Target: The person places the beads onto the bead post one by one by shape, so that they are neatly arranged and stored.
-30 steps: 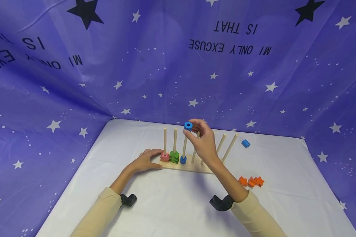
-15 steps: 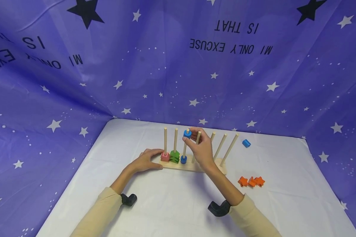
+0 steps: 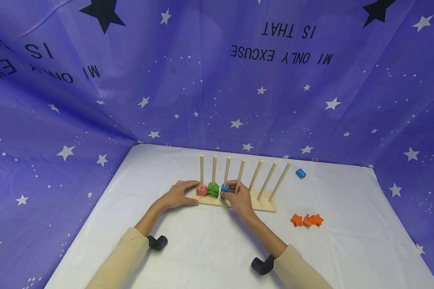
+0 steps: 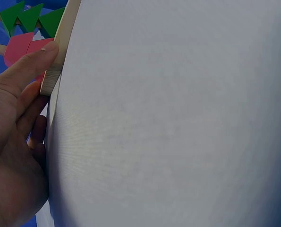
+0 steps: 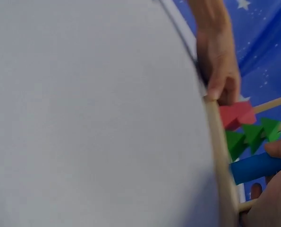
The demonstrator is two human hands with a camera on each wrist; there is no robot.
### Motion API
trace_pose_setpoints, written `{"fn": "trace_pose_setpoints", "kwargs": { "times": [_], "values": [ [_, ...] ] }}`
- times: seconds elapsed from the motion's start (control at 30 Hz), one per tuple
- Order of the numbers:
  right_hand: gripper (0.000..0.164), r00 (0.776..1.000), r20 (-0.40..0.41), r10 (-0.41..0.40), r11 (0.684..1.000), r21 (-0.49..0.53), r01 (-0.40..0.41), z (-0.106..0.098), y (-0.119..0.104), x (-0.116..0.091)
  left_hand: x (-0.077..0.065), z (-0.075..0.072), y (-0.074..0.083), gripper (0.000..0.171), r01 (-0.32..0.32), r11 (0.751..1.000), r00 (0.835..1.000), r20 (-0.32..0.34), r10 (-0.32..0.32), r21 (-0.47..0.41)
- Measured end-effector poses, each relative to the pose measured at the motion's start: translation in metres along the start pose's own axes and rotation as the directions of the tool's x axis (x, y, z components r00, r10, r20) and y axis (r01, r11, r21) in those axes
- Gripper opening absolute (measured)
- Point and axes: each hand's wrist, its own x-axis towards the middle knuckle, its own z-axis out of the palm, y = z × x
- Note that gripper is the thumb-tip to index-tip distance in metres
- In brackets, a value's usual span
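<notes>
A wooden peg board [image 3: 264,205] with a row of several upright pegs stands on the white table. My left hand [image 3: 175,196] grips its left end, thumb at the front edge and fingers behind, as the left wrist view shows too. On the third peg from the left, my right hand [image 3: 241,200] pinches a blue cylinder bead [image 3: 224,188] low down. In the right wrist view the blue beads [image 5: 256,168] line up as one column against the board. Pink beads [image 3: 201,190] sit on the first peg, and green triangular beads [image 3: 213,190] are stacked on the second.
A loose blue cylinder bead [image 3: 301,173] lies on its side behind the board's right end. Several orange star beads [image 3: 297,220] lie to the right of the board. Purple cloth [image 3: 202,80] with stars hangs behind and beside the white table [image 3: 202,257].
My right hand has come down along the third peg with the blue bead, from its top to the lower bead. My left hand has stayed at the board's end.
</notes>
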Motion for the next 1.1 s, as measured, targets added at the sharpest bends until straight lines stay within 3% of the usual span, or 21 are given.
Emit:
{"fn": "trace_pose_setpoints", "kwargs": {
  "times": [0.13,0.23,0.4,0.57,0.73,0.97,1.1],
  "values": [
    [0.035,0.999,0.036,0.018,0.999,-0.048,-0.016,-0.003,0.003,-0.002,-0.001,0.000,0.000,0.076,-0.005,1.000,1.000,-0.002,0.005,-0.006],
    [0.047,0.996,0.088,0.032,0.998,-0.061,-0.027,-0.011,0.001,-0.007,-0.001,0.000,0.000,0.076,-0.006,1.000,1.000,-0.002,0.006,-0.011],
    [0.068,0.974,0.226,0.011,0.994,-0.109,0.014,-0.041,-0.013,-0.023,-0.002,0.000,0.001,0.076,-0.004,1.000,1.000,-0.001,0.003,-0.021],
    [0.048,0.960,0.275,-0.057,0.975,-0.190,0.113,-0.087,-0.026,-0.034,-0.002,-0.001,0.002,0.075,-0.006,1.000,1.000,-0.006,0.006,-0.019],
    [0.029,0.973,0.212,-0.095,0.960,-0.238,0.145,-0.140,-0.033,-0.035,-0.002,-0.002,0.003,0.075,-0.001,1.000,1.000,0.001,0.001,-0.019],
    [0.039,0.998,0.058,0.021,0.956,-0.295,-0.003,-0.196,-0.028,-0.010,-0.003,-0.003,0.001,0.076,0.004,1.000,1.000,-0.011,-0.004,-0.015],
    [0.039,0.998,-0.058,0.036,0.921,-0.385,-0.055,-0.218,-0.011,0.016,-0.004,-0.002,0.003,0.076,0.007,0.999,1.000,-0.004,-0.008,-0.035]
  ]
}}
